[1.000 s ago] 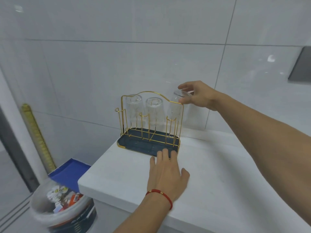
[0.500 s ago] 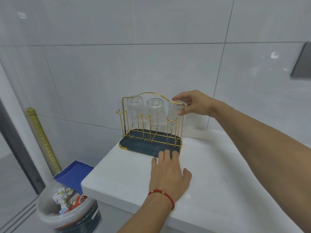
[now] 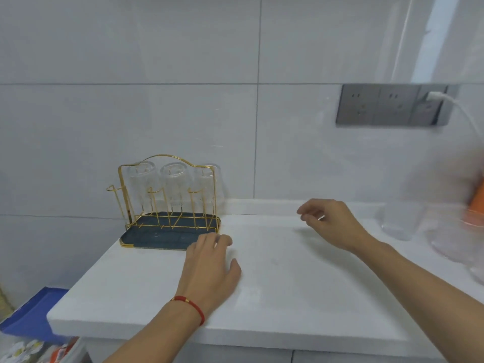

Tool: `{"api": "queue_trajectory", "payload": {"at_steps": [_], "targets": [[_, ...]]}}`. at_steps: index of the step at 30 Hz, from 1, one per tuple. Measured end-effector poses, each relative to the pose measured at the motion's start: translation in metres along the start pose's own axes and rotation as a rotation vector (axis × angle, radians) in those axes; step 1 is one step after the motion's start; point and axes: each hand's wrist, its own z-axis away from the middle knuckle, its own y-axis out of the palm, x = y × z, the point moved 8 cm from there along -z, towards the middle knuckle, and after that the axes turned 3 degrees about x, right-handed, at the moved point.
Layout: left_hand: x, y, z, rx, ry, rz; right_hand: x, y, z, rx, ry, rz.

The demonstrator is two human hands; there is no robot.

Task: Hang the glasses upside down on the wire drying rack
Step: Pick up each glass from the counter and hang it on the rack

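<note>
A gold wire drying rack (image 3: 167,158) with a dark tray base (image 3: 157,238) stands at the counter's back left. Three clear glasses hang upside down on its back pegs: left (image 3: 140,183), middle (image 3: 175,183) and right (image 3: 210,186). My left hand (image 3: 209,268), with a red cord on the wrist, lies flat on the counter, fingertips at the tray's front right corner. My right hand (image 3: 330,222) hovers over the counter well right of the rack, fingers loosely curled and holding nothing. Another clear glass (image 3: 399,221) stands blurred at the right.
The white counter (image 3: 262,297) ends at a front edge and a left edge. A grey socket strip (image 3: 392,104) with a white cable is on the tiled wall. Blurred clear and orange items (image 3: 474,213) sit far right. A blue lid (image 3: 34,315) lies below left.
My right hand let go of the third glass, which now hangs on the rack, and moved right over the counter. The view swung right. My left hand stayed by the tray.
</note>
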Motion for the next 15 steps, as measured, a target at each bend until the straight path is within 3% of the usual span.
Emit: {"api": "queue_trajectory", "payload": {"at_steps": [8, 11, 15], "targets": [[-0.129, 0.046, -0.029, 0.046, 0.120, 0.269, -0.099, -0.076, 0.103, -0.660, 0.433, -0.077], [-0.166, 0.069, -0.027, 0.094, 0.229, 0.189, -0.132, -0.080, 0.107, -0.618, 0.588, -0.102], [-0.167, 0.085, -0.028, 0.134, 0.210, 0.211, -0.159, -0.074, 0.088, -0.542, 0.693, -0.197]]}}
